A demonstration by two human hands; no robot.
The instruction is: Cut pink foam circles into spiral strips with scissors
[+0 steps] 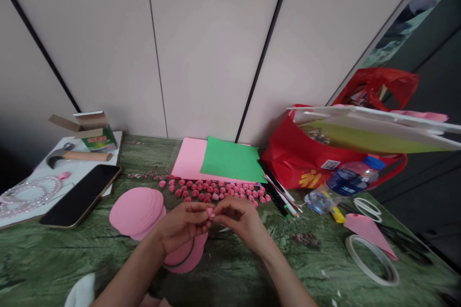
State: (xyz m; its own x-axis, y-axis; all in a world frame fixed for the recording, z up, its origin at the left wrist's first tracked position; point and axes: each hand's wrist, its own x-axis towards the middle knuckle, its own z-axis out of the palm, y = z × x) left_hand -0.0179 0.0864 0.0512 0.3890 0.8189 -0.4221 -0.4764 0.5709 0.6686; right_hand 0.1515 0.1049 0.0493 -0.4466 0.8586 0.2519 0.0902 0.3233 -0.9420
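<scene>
My left hand [182, 226] and my right hand [245, 222] meet over the middle of the table, fingertips closed on a small piece of pink paper [210, 211]. Its exact shape is partly hidden by the fingers. Just beyond them lie many small rolled pink paper rosettes [206, 187]. A pile of round pink paper discs [135, 211] rests to the left of my left hand. More pink discs [189, 259], with a dark curved line across them, lie under that hand.
Pink sheets [187, 158] and a green sheet [230, 158] lie at the back, beside pens [279, 196]. To the right are a red bag [288, 153], a water bottle [345, 182], a tape roll [372, 259] and scissors [367, 208]. A phone [82, 195], hammer [77, 155] and box [101, 139] sit left.
</scene>
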